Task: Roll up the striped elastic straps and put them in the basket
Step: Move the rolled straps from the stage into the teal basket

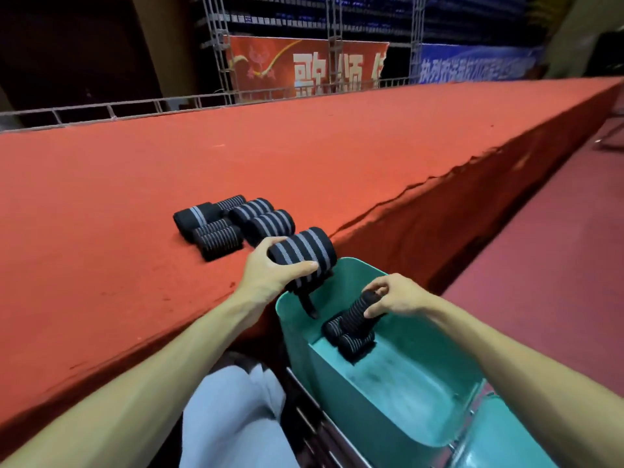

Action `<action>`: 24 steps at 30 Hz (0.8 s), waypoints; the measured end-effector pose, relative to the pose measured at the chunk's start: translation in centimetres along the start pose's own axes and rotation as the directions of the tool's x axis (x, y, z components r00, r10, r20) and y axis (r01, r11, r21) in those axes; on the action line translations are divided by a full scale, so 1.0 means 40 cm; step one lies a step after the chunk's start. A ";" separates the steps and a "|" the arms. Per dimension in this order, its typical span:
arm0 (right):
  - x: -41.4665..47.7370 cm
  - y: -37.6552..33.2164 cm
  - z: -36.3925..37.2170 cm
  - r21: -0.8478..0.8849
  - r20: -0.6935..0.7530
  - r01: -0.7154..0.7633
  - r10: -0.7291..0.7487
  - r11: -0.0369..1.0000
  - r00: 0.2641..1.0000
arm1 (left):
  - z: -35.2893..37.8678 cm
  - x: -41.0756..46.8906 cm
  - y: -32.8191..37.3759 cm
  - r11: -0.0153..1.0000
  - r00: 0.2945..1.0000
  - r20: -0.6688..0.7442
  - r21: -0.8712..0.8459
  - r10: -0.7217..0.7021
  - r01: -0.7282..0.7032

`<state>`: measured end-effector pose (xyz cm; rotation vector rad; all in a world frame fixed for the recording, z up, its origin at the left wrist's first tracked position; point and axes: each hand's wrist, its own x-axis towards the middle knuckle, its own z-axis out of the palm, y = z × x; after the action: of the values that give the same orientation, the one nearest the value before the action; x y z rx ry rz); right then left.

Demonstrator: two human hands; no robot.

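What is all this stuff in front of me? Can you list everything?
platform: one, red carpet, across the view
loose rolls: about six, black with grey stripes, clustered on the platform
basket: one, teal, just off the platform's edge
basket rolls: two, black and grey, lying inside the basket
red banner: one, background
blue banner: one, background right
trousers: pale, bottom centre
left hand: grips a wide-striped roll over the basket's far rim
right hand: pinches a thin-striped roll inside the basket
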<state>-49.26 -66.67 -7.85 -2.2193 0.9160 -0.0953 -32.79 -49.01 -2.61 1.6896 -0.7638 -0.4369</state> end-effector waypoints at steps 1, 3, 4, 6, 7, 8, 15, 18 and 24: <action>0.002 0.025 0.016 -0.063 0.024 -0.031 0.032 0.998 0.999 | 0.021 0.003 -0.011 1.000 1.000 0.029 0.017 0.001 -0.001; 0.017 0.067 0.050 -0.146 0.043 -0.103 0.110 0.984 0.993 | 0.062 0.003 -0.025 1.000 0.998 0.066 0.025 0.016 -0.017; 0.029 0.085 0.067 -0.158 0.052 -0.137 0.147 0.978 0.988 | 0.076 0.006 -0.036 0.999 0.997 0.074 0.023 0.036 -0.038; 0.057 0.114 0.101 -0.171 0.079 -0.184 0.200 0.968 0.977 | 0.092 0.014 -0.058 0.998 0.993 0.111 0.038 0.037 -0.042; 0.073 0.125 0.118 -0.186 0.085 -0.195 0.214 0.963 0.973 | 0.100 0.017 -0.062 0.998 0.992 0.123 0.053 0.032 -0.039; 0.089 0.135 0.133 -0.204 0.085 -0.202 0.223 0.958 0.971 | 0.107 0.022 -0.070 0.997 0.991 0.132 0.067 0.027 -0.037; 0.168 0.184 0.206 -0.303 0.085 -0.222 0.259 0.927 0.962 | 0.133 0.073 -0.121 0.993 0.987 0.161 0.116 0.007 -0.026; 0.167 0.185 0.217 -0.426 0.044 -0.158 0.195 0.891 0.980 | 0.139 0.084 -0.137 0.993 0.986 0.167 0.115 0.007 -0.027; 0.137 0.174 0.194 -0.636 0.006 -0.081 0.110 0.767 0.994 | 0.156 0.076 -0.165 0.985 0.984 0.178 0.161 0.027 -0.056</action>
<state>-46.76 -68.94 -19.14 -2.7695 1.1597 0.3697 -32.99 -54.82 -10.22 1.8023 -0.9852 -0.5093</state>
